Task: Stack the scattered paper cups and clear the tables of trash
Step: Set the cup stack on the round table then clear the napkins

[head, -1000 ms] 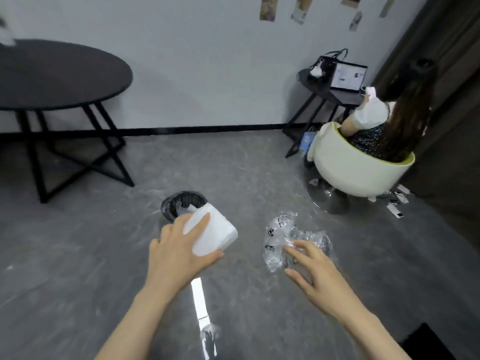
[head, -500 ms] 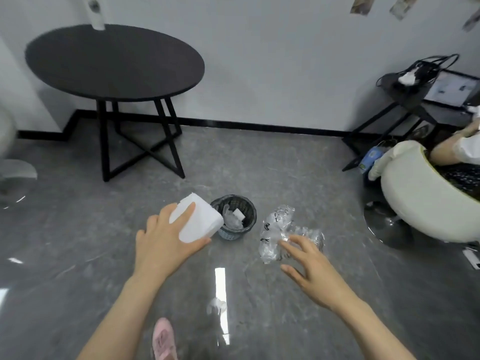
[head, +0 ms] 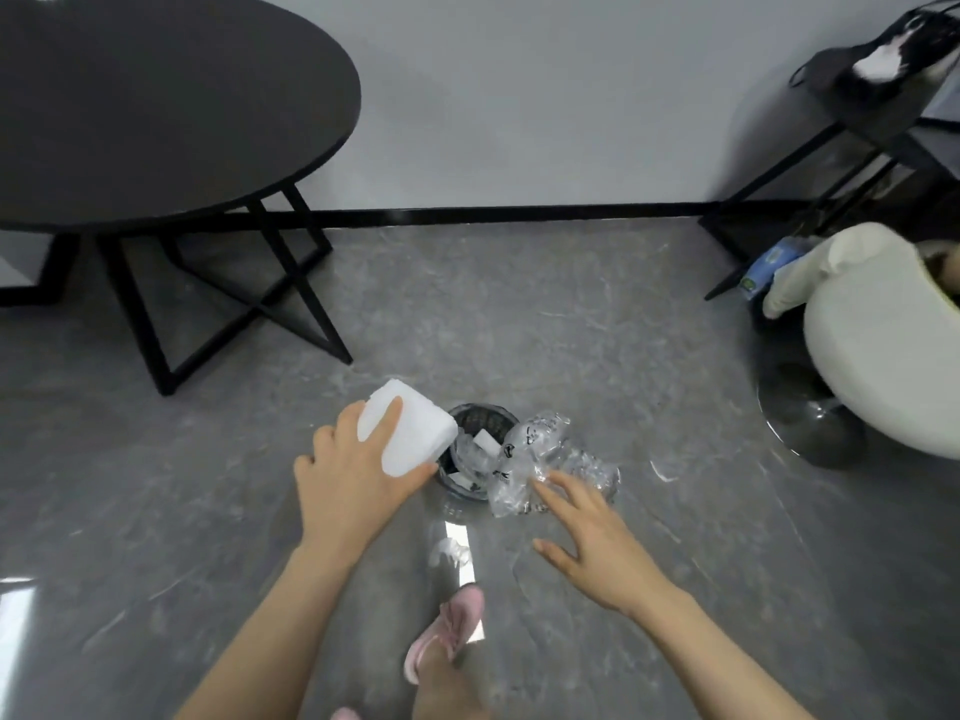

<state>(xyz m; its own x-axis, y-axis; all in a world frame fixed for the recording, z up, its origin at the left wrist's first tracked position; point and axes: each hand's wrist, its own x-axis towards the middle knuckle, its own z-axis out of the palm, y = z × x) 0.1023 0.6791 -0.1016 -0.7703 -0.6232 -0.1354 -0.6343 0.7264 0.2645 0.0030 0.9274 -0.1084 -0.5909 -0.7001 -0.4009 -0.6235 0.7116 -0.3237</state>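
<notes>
My left hand [head: 353, 485] grips a white block-shaped object [head: 410, 433], held tilted just left of a small black mesh trash bin [head: 483, 415] on the floor. The bin holds crumpled white and clear trash. My right hand [head: 592, 543] has its fingers spread, and the fingertips pinch a crumpled clear plastic wrapper [head: 540, 459] that hangs over the bin's right rim. No paper cups are in sight.
A round black table [head: 156, 106] with crossed legs stands at the back left. At the right are a cream swivel chair [head: 878, 345] with a seated person and a black side table [head: 883, 122]. My pink shoe [head: 447, 631] steps forward on the grey floor.
I have walked closer to the bin, so it now sits right under both hands. The white block and the plastic wrapper have come over its rim. The view tilted down.
</notes>
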